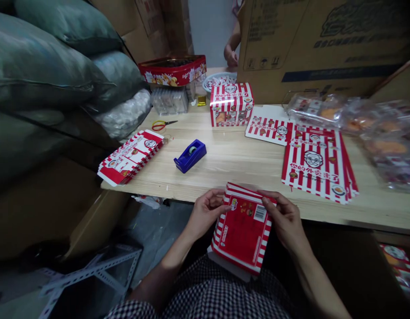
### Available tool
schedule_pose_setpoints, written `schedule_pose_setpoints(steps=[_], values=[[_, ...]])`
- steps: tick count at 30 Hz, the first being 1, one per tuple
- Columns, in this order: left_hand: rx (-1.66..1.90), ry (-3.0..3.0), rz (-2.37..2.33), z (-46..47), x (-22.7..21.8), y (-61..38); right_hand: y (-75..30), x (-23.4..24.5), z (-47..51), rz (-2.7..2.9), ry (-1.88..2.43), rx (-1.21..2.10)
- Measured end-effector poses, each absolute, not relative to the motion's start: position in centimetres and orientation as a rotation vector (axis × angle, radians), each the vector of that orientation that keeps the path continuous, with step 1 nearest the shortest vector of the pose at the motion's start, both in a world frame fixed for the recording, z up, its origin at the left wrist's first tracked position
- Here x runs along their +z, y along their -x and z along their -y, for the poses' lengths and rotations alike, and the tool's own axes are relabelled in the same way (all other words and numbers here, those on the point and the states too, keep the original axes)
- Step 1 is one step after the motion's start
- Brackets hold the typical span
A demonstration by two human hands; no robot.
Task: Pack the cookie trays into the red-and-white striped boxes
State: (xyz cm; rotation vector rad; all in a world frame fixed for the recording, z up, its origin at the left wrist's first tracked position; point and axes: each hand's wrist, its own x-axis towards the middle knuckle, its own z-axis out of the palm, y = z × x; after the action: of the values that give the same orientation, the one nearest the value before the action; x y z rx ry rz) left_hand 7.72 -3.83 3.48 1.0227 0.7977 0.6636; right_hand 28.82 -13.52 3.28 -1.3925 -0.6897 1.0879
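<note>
Over my lap, at the table's front edge, a flat red-and-white striped cardboard box (243, 230) is held tilted, its red panel with a barcode facing me. My left hand (206, 212) grips its upper left edge, the thumb lying on the front. On the upper right corner, my right hand (283, 215) is closed with its thumb near the barcode. Ahead on the table stands a made-up striped box (232, 104) with a window. Flat striped sheets (316, 164) lie fanned out at the right, and a stack of folded cartons (133, 155) lies at the left.
A blue tape dispenser (190, 156) and yellow-handled scissors (163, 125) lie on the wooden table (224, 164). Behind are a red tin (174, 71) and a large carton (318, 48). Bagged toys (384, 133) cover the right end. Another person's hand (230, 55) shows behind the carton.
</note>
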Motion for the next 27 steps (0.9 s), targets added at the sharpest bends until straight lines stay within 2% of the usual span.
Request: schedule_pose_setpoints(steps=[6,11,27], values=[[0.560,-1.105,-0.698,4.5,4.8,-6.5,-28.2,4.3,13.8,0.712,1.315,1.165],[0.418,-1.298,-0.703,4.5,4.4,-4.8,-27.4,3.2,14.4,0.756,1.335,1.254],[0.468,-1.478,-0.737,4.3,3.9,-4.9,-27.3,1.1,15.8,0.800,1.371,1.223]])
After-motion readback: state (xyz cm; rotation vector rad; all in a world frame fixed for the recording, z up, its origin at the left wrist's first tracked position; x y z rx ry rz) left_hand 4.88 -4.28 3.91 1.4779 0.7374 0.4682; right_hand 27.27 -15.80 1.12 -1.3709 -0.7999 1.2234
